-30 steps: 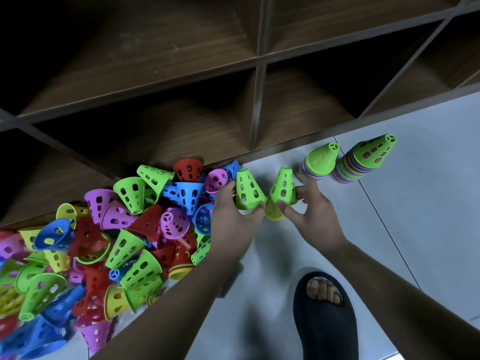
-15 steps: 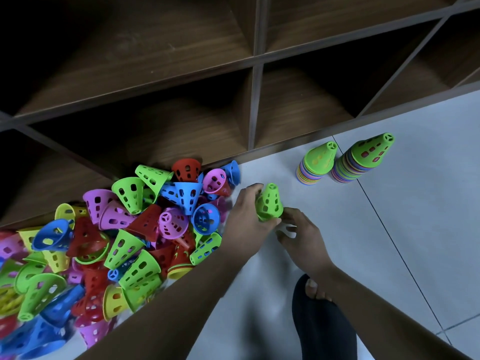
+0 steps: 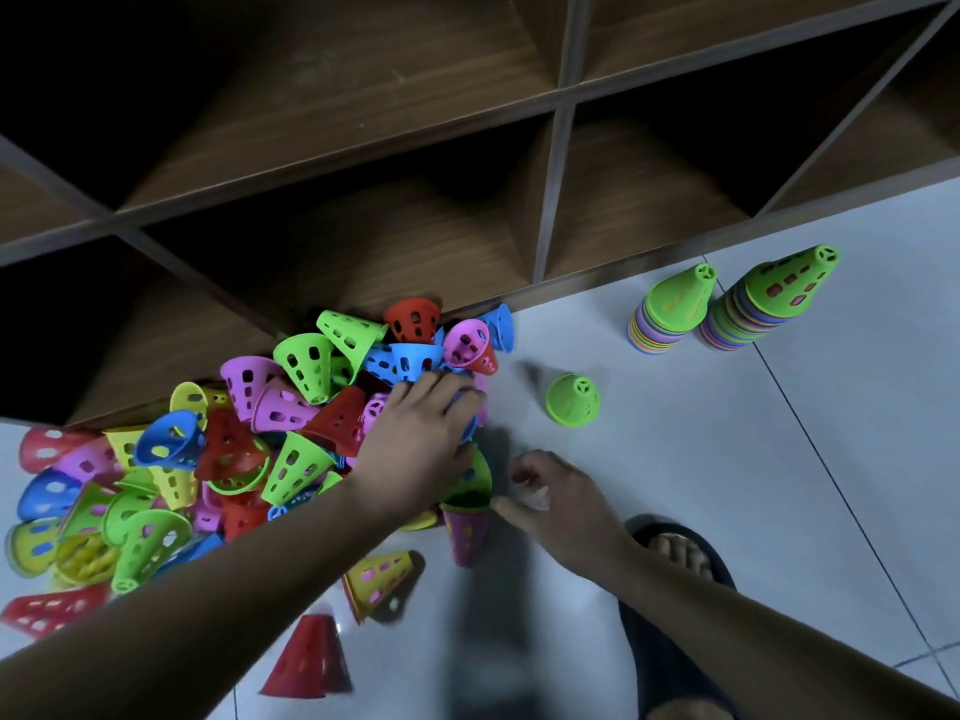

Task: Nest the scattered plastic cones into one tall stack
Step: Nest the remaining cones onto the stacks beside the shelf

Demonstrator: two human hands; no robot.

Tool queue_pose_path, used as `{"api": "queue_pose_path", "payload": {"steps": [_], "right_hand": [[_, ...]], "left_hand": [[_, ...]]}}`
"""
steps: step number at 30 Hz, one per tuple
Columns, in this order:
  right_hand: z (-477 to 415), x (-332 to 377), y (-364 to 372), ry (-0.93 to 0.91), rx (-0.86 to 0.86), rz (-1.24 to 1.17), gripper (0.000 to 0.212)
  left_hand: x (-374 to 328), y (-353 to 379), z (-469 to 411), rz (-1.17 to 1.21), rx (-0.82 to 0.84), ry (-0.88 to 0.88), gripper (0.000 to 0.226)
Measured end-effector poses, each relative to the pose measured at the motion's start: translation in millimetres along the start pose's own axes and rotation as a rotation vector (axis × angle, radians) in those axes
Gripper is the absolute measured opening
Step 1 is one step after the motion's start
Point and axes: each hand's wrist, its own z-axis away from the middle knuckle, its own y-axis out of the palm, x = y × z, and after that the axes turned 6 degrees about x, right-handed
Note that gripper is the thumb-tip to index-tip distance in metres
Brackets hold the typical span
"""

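A big heap of loose perforated cones (image 3: 291, 407) in red, blue, green, yellow and purple lies on the floor against the shelf. My left hand (image 3: 421, 439) rests palm down on the heap's right edge, its fingertips curled over a blue cone (image 3: 470, 426); whether they grip it is hidden. My right hand (image 3: 556, 504) is low beside it, thumb touching the rims of a green cone (image 3: 470, 483) and a purple cone (image 3: 465, 535), holding nothing. A short green cone stack (image 3: 571, 400) stands alone and upright. Two taller nested stacks (image 3: 670, 311) (image 3: 763, 301) stand at the far right.
A wooden cubby shelf (image 3: 550, 163) runs along the back, right behind the heap. A yellow cone (image 3: 376, 582) and a red cone (image 3: 306, 659) lie apart near me. My foot in a dark slipper (image 3: 675, 558) is under my right forearm. Pale floor tiles (image 3: 805, 485) stretch right.
The green cones that both hands were pushing together now stand alone on the floor. Both hands have let go and moved back down to the heap's right edge.
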Motion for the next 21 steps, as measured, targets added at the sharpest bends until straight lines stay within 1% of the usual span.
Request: {"api": "queue_pose_path", "payload": {"steps": [2,4,6,9,12,15,19,21], "right_hand": [[2.1,3.6,14.4,-0.064,0.013,0.085,0.047],[3.7,6.2,24.7,-0.062,0.023,0.14,0.047],[3.4,8.5,30.0,-0.064,0.037,0.174,0.044],[3.2,11.1,31.4,-0.119,0.065,0.226,0.031],[4.8,9.1,30.6,-0.182,0.089,0.29,0.019],[4.1,7.7,29.7,-0.207,0.119,0.29,0.009],[3.2,8.7,21.2,-0.189,0.105,0.241,0.008],[4.5,6.5,14.0,-0.165,0.085,0.212,0.008]], "left_hand": [[9.2,-2.9,15.5,-0.039,0.001,0.072,0.049],[13.4,-1.1,33.0,-0.057,0.001,0.131,0.047],[13.7,5.0,49.9,-0.047,0.008,0.139,0.046],[9.6,16.2,65.6,-0.01,0.021,0.064,0.051],[2.4,29.2,72.2,-0.028,0.102,-0.029,0.059],[-1.5,41.5,77.3,-0.069,0.178,-0.108,0.059],[-2.7,50.5,77.9,-0.067,0.172,-0.175,0.061],[-5.3,50.0,74.9,-0.039,0.133,-0.2,0.053]]}}
